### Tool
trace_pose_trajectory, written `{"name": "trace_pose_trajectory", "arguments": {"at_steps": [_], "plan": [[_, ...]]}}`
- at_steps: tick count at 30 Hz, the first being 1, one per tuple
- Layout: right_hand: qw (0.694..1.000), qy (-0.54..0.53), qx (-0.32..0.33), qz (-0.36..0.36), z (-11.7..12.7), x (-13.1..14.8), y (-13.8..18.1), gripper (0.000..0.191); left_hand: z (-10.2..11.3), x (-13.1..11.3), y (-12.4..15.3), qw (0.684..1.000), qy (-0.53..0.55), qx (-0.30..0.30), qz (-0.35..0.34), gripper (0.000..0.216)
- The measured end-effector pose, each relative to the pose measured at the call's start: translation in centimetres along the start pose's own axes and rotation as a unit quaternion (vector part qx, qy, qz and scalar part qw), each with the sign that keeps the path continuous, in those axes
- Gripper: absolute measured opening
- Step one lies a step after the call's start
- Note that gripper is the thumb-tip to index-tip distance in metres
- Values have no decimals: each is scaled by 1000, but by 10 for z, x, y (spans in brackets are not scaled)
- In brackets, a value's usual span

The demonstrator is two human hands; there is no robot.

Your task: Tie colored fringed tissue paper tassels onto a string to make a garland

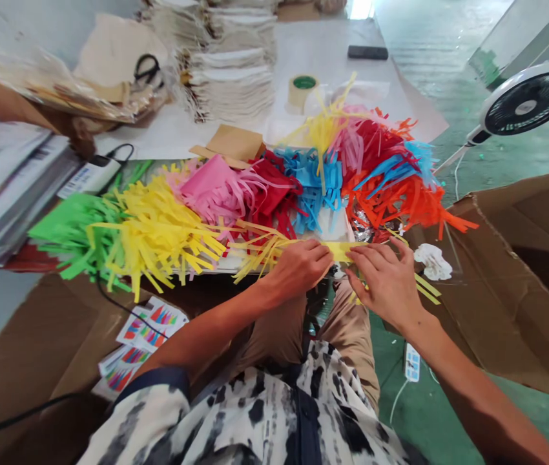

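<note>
A yellow tissue paper tassel lies stretched at the table's front edge, its cut fringe fanning out on both sides of my hands. My left hand is closed on its left part, fingers curled. The fingers of my right hand press together on its right part, thumb below. Behind my hands spreads a row of fringed tissue paper bundles: green, yellow, pink, dark red and blue. More fringes in orange, red and pale yellow are heaped at the right.
Stacks of white bundles stand at the back, near a roll of tape and a dark flat block. Scissors lie back left. A fan and an open cardboard box are at the right. Printed cards lie lower left.
</note>
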State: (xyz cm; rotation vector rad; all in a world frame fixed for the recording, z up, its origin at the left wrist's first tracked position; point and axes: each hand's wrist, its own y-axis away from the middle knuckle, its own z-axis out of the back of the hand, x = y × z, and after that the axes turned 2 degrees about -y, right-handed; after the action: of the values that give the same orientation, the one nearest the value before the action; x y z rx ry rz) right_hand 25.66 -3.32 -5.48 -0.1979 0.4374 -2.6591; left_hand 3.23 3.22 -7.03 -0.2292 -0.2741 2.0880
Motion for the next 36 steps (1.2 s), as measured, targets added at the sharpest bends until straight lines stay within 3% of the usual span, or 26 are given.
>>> {"name": "trace_pose_trajectory", "arguments": {"at_steps": [6, 15, 20, 32, 36], "plan": [[999, -48, 8, 11, -2, 0, 7, 20, 3, -5, 22, 1000, -4, -16, -12, 20], [979, -148, 26, -136, 2, -9, 17, 26, 18, 12, 36, 983, 96, -14, 156, 29], [979, -86, 38, -179, -3, -7, 8, 31, 18, 9, 29, 974, 75, -3, 215, 24], [981, -29, 90, -170, -2, -4, -6, 30, 9, 15, 21, 976, 28, 12, 214, 20], [984, 39, 63, -159, 0, 6, -8, 26, 11, 9, 19, 976, -22, -2, 217, 15]]}}
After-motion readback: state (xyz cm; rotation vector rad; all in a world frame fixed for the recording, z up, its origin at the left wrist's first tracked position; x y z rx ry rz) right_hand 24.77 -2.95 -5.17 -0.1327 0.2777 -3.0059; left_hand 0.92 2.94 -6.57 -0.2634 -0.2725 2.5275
